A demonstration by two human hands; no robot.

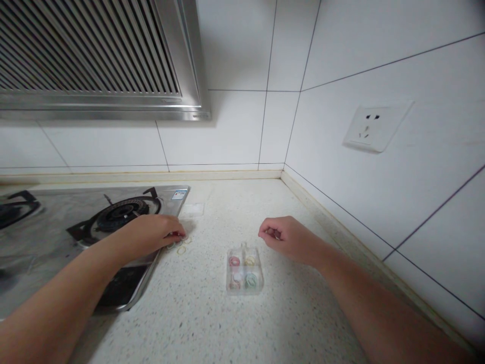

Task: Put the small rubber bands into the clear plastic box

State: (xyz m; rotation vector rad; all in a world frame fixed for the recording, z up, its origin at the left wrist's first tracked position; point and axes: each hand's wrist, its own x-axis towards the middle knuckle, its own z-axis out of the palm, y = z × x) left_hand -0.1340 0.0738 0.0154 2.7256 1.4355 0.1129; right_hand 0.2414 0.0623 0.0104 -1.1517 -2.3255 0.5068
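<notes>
My left hand (164,231) reaches down at the stove's right edge, fingers bent together over a few small thin rings, perhaps rubber bands. One pale yellow ring (182,249) lies on the counter just beside its fingertips. Whatever those fingertips pinch is hidden. Over the counter on the right, my right hand (285,235) is curled with thumb and fingers drawn together; its contents, if any, do not show. Between the hands sits a clear compartment box (244,292), with red rings (234,261), yellow rings (249,261) and green rings (250,281) in separate compartments.
A steel gas stove (56,258) with black burner supports fills the left side. Above it hangs a range hood (144,108). The speckled counter (212,328) ends at tiled walls with a raised edge. A wall socket (373,126) is at right.
</notes>
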